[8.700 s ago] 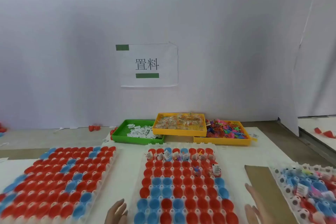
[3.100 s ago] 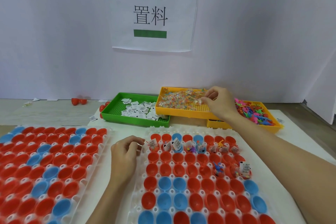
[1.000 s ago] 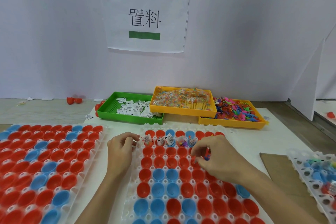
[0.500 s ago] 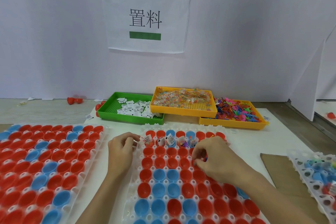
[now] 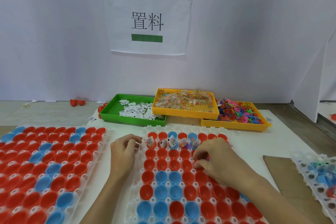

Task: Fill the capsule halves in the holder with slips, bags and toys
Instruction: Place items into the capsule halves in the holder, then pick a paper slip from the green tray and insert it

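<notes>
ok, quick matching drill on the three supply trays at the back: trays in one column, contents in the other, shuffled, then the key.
Column 1
1. green tray
2. raised yellow tray
3. right yellow tray

Column 2
A. loose bright plastic toys
B. white paper slips
C. small clear bags

Pairs: 1-B, 2-C, 3-A
</notes>
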The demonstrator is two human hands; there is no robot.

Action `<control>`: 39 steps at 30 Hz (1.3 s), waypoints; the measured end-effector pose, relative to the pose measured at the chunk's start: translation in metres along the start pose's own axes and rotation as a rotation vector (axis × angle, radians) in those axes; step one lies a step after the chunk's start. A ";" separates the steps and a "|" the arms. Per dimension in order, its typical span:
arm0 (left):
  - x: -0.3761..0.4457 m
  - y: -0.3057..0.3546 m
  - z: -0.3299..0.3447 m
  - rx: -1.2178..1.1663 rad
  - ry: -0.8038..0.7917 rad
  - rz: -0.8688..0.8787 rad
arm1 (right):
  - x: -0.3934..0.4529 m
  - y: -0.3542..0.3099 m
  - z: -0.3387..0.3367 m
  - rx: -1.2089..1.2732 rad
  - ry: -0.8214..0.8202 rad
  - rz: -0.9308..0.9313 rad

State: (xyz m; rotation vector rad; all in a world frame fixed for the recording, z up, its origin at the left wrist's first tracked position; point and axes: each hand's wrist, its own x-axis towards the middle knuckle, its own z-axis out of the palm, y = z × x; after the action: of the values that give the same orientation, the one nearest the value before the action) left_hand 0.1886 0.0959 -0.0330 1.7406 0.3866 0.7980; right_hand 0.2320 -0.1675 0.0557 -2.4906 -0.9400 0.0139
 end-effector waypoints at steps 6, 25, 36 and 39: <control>-0.001 0.003 0.001 -0.013 0.019 -0.022 | -0.020 0.030 -0.017 0.189 0.357 0.013; -0.005 0.012 -0.002 0.032 0.080 -0.094 | -0.004 0.134 0.016 0.818 0.540 0.500; 0.110 0.063 0.018 0.879 -0.222 0.158 | -0.001 0.149 0.020 1.019 0.569 0.454; 0.138 0.057 0.029 1.066 -0.402 0.044 | -0.001 0.149 0.020 1.086 0.564 0.446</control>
State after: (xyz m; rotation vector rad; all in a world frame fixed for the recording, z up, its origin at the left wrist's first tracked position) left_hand 0.2995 0.1431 0.0603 2.8351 0.5458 0.2144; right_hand 0.3202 -0.2565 -0.0268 -1.4831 -0.0426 -0.0259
